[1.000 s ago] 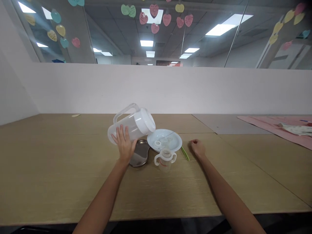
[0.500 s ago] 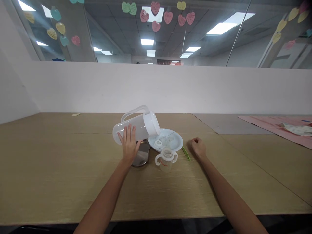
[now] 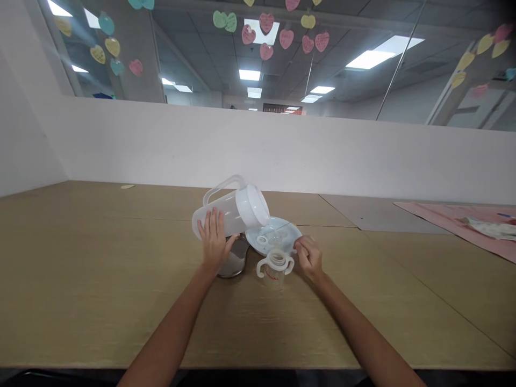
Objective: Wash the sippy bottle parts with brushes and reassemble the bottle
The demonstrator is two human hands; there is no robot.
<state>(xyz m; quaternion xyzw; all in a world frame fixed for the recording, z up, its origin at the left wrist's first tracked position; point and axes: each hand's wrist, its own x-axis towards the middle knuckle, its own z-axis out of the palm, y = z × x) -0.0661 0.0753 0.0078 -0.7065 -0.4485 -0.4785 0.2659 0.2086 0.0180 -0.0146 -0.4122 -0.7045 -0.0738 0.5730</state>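
At the far left, the wooden table (image 3: pixel 80 279) carried only a small pale stick (image 3: pixel 128 186) near the back edge. More to the right, the left hand (image 3: pixel 213 242) had hold of a translucent plastic pitcher (image 3: pixel 217 217) with a white lid (image 3: pixel 253 205). Its fingers were spread open around the body, and the pitcher lay tilted on its side in the air, with the bottom to the left and the lid leaning toward the right. Because of this grip, the hand seemed to carry all its weight from below and from the side. Under the pitcher was a steel kidney dish (image 3: pixel 236 259). Just right of it, a round pale plate (image 3: pixel 278 228) held clear rings (image 3: pixel 262 240), and the lid came very near its rim. In front of the plate stood a two-handled baby cup (image 3: pixel 276 271). The right hand (image 3: pixel 308 257) was half closed beside the cup, with its fingertips (image 3: pixel 298 245) pinched together near the plate, but I could not tell if they held something. At the upper right lay a pink mat (image 3: pixel 447 220) with a cloth (image 3: pixel 492 228) on it.
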